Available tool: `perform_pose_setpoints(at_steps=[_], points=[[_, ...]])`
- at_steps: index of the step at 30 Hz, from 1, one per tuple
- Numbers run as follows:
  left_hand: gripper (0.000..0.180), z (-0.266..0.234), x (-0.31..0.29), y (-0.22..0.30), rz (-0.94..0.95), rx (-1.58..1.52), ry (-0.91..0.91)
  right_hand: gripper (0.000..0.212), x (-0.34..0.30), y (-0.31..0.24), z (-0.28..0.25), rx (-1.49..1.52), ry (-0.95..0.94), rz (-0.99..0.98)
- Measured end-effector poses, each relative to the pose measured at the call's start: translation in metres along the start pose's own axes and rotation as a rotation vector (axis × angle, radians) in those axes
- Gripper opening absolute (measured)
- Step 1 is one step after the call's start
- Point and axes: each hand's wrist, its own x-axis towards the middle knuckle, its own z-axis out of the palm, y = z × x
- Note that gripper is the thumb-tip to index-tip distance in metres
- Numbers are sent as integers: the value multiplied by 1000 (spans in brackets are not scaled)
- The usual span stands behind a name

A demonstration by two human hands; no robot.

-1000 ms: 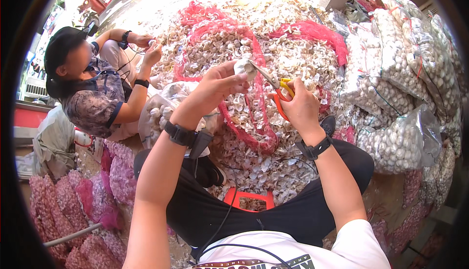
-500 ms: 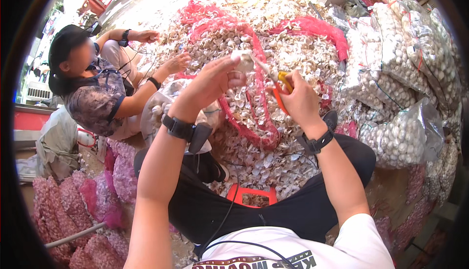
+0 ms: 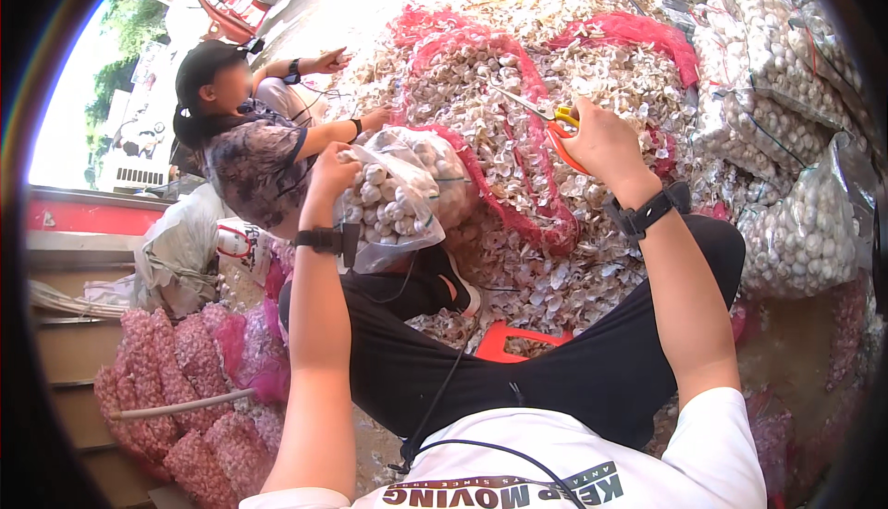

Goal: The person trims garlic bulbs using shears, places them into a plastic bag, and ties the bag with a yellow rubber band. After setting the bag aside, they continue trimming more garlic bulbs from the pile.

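My right hand (image 3: 601, 144) is closed round a pair of scissors (image 3: 553, 115) with orange and yellow handles. The blades are parted and point up and left over a heap of dry garlic peelings (image 3: 578, 278). My left hand (image 3: 335, 171) has its fingers curled at the top edge of a clear plastic bag (image 3: 404, 248) and appears to grip it. White garlic bulbs (image 3: 377, 202) fill that bag, which stands left of the heap. Whether a bulb is inside my left fingers cannot be seen.
A co-worker (image 3: 254, 144) sits at the left, hands over the heap. Pink netting (image 3: 555, 239) lies across the peelings. Bags of garlic (image 3: 800, 245) stack up on the right. Pink net sacks (image 3: 171, 370) lie lower left. A red stool (image 3: 495, 338) shows between my legs.
My left hand has left the scissor tips, where it held a garlic bulb, and moved down-left to the bag. The scissors remain in my right hand. The view has shifted left.
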Motion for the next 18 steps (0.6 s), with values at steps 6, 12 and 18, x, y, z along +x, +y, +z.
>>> perform_pose_setpoints(at_steps=[6, 12, 18], points=[[49, 44, -19, -6, -165, -295, -196, 38, -11, 14, 3, 11, 2, 14], [39, 57, -26, 9, 96, 228, 53, 43, -17, 14, -5, 13, -9, 65], [23, 69, -23, 61, 459, 344, 541, 47, -7, 34, -23, 100, 134, 127]])
